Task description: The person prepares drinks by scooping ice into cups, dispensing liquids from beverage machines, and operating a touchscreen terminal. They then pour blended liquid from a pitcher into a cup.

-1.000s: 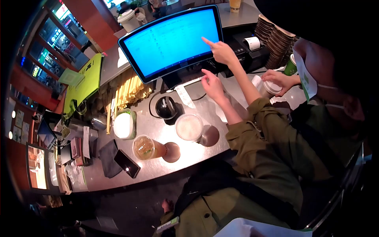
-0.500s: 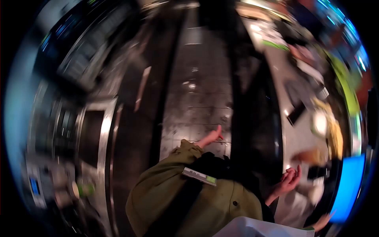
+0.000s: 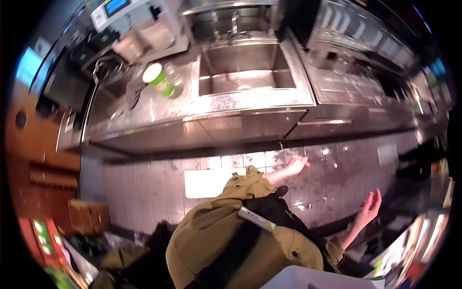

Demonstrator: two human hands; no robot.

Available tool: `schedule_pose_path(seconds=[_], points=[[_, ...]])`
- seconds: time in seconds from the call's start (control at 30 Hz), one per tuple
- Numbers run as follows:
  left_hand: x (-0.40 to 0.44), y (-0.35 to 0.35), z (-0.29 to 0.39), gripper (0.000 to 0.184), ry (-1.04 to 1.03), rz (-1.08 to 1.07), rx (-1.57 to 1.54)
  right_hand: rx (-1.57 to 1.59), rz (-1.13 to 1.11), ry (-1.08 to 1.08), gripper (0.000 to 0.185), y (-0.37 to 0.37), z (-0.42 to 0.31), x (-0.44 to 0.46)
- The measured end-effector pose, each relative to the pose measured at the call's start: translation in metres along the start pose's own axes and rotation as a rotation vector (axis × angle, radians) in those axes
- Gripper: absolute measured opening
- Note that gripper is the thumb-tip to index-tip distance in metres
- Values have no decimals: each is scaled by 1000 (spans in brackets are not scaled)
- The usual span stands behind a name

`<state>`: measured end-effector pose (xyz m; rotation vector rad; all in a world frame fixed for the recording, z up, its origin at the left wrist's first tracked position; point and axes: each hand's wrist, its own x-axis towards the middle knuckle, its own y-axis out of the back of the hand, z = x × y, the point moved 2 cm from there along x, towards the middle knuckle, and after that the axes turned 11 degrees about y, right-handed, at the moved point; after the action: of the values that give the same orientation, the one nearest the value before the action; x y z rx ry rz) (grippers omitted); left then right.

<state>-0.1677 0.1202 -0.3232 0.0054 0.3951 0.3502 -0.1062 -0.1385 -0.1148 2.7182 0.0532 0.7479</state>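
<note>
My left hand (image 3: 296,165) hangs in front of my body over the wet tiled floor, its fingers loosely bent and nothing visible in them. Farther right and lower, my right hand (image 3: 369,207) is raised with the fingers apart and holds nothing. Neither one touches anything. Ahead stands a steel counter (image 3: 159,111) with a rectangular sink (image 3: 255,99) and a tap (image 3: 235,21). On the counter, left of the sink, a white-and-green cup (image 3: 163,85) leans in this wide view. Beside it is something clear, too blurred to name.
Left of the cup lies a smaller sink (image 3: 107,96), with a machine bearing a blue screen (image 3: 115,6) behind. A white rectangle (image 3: 204,184) shows on the floor. A cardboard box (image 3: 89,215) stands at left. Another person's dark legs (image 3: 423,156) appear at far right.
My view has swung left from along the aisle to face the sink counter. Both hands stay loose, the right one now standing farther out from my body.
</note>
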Motion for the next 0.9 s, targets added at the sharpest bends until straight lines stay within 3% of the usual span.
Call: schedule_pose_path(seconds=[0.07,0.1,0.2,0.3,0.43,0.47,0.53,0.57,0.63,0.67,0.77,0.8,0.87,0.9], points=[[30,-3,30,55,17,133,-111,-32,-107,2,29,-13,31,52],[39,4,41,47,96,97,-141,-24,-173,7,27,-26,38,72],[52,22,67,36,8,222,-333,46,-405,67,27,-85,52,113],[51,65,85,30,-11,395,-225,231,-762,9,27,-150,22,127],[45,131,75,23,-114,826,-255,280,-1185,63,33,-212,24,128],[43,146,75,19,-181,837,-192,247,-1240,139,35,-223,28,129],[53,176,98,20,-95,998,188,198,-1287,135,41,-231,32,140],[69,191,104,24,-183,913,-39,194,-1330,95,43,-233,30,149],[106,202,138,21,-292,924,-84,82,-1284,188,44,-243,38,163],[107,193,170,24,-264,794,-26,86,-1307,172,45,-246,34,176],[139,176,193,33,-438,834,359,229,-1122,78,34,-269,47,196],[133,171,190,31,-449,831,357,265,-1051,25,31,-278,51,193],[117,156,184,29,-421,822,238,225,-1035,163,28,-303,63,185],[107,151,181,28,-393,828,151,323,-1100,-21,28,-315,62,174]])
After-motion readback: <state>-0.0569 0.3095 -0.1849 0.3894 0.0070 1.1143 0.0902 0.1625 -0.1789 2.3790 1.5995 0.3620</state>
